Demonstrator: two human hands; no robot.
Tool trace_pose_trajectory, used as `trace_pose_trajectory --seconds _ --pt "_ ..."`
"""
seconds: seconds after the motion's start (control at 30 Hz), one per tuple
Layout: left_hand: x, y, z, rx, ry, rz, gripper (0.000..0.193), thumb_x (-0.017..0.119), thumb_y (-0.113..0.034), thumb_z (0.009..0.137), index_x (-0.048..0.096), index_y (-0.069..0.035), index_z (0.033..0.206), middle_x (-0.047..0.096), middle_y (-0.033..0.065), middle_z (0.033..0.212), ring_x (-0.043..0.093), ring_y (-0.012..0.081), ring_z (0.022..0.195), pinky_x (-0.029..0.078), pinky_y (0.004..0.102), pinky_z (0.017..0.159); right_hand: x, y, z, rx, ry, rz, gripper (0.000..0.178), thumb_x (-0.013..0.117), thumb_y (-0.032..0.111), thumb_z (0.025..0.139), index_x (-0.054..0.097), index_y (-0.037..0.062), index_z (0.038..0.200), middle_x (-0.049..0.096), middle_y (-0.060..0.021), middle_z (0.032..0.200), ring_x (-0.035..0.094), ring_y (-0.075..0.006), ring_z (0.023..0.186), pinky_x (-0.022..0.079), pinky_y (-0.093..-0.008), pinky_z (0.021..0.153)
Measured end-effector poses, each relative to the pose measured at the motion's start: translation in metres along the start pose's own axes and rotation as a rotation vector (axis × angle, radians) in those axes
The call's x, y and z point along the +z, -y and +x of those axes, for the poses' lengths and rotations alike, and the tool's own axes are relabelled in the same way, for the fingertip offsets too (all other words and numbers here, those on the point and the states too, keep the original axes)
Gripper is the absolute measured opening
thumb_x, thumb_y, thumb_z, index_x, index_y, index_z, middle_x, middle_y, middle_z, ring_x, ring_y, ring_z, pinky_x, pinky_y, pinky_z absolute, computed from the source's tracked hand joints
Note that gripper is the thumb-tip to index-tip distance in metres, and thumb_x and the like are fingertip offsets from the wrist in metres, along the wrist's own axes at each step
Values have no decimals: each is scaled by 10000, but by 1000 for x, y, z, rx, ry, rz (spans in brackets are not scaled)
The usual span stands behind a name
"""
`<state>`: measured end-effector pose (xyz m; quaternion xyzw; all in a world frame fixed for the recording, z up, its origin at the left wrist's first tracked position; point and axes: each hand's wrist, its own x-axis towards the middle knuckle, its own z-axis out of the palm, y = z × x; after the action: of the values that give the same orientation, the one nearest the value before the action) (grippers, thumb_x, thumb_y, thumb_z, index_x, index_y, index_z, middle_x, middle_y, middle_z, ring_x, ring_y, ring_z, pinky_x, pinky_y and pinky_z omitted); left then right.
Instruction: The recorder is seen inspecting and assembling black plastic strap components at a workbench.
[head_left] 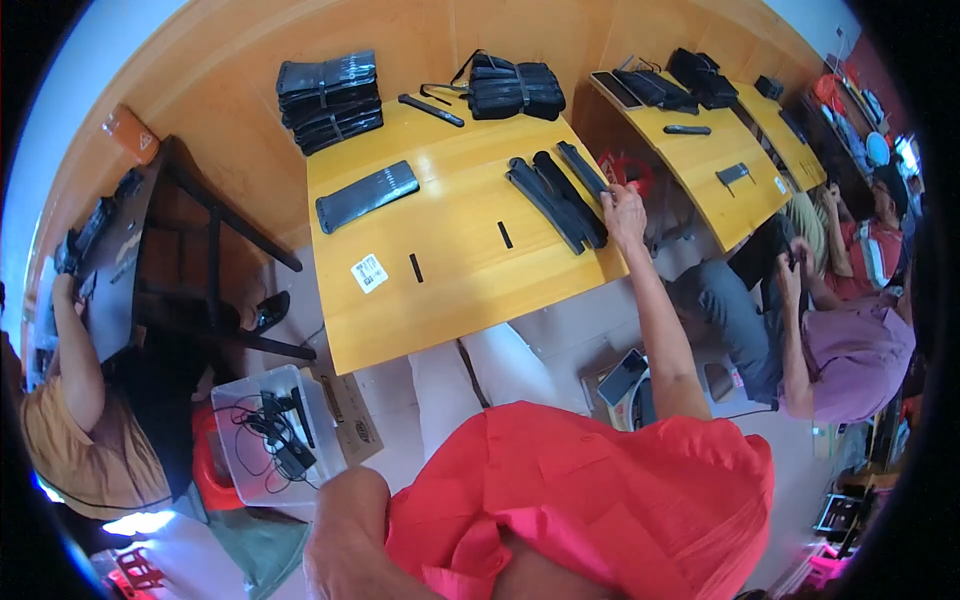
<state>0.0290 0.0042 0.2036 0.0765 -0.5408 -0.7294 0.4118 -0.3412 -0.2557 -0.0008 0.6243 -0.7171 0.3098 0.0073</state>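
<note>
My right hand (625, 212) is at the right edge of the yellow table (450, 300), its fingers closed on the near end of a long, narrow dark grey strip (580, 168). Just left of that strip lie black folded fabric pieces (553, 200), long and slim, side by side at a slant. Farther left, a flat black plastic-wrapped packet (367, 196) rests on the tabletop. My left upper arm shows at the lower edge, but the left hand is out of the picture.
At the table's back are strapped stacks of black packets (328, 100), a black bundle (515, 88) and a short dark strip (431, 110). A clear bin (265, 490) with cables stands on the floor at left. Co-workers sit on both sides; another yellow table (700, 150) adjoins at right.
</note>
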Motion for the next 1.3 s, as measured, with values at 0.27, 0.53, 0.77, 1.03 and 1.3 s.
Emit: trace_pose_trajectory --seconds 0.27,0.53,0.77,1.03,1.3 --pt "45 -27 54 354 601 -299 231 598 -292 857 642 -78 781 540 49 640 526 205 503 351 317 437 13 -15 14 2 209 -104 507 655 300 751 521 70 1183 544 -195 1123 520 -369 1039 423 -417 899" --pt "-6 47 30 -120 -126 80 343 585 -294 824 648 36 895 649 152 829 636 248 800 498 355 746 12 -26 22 26 182 -6 482 646 217 730 511 24 1150 517 -217 1082 531 -378 985 428 -442 866" --pt "-43 121 -1 -298 -694 127 287 558 -183 876 559 -3 1099 618 92 950 591 159 891 474 278 769 -53 76 -24 -133 138 591 422 652 126 708 503 4 1084 563 -117 841 563 -210 808 456 -323 719" --pt "-57 147 24 26 -976 263 406 589 -158 859 442 -17 1210 547 97 1061 545 137 918 462 271 742 -74 198 -160 -297 526 847 505 717 40 682 467 7 1119 560 -94 935 548 -164 865 441 -277 779" --pt "-60 146 -6 -108 -1052 75 260 500 -108 906 482 17 1132 571 96 995 578 143 855 511 266 733 -70 198 -177 -57 947 1094 405 630 18 784 480 -9 1159 592 -28 830 540 -75 740 455 -223 640"
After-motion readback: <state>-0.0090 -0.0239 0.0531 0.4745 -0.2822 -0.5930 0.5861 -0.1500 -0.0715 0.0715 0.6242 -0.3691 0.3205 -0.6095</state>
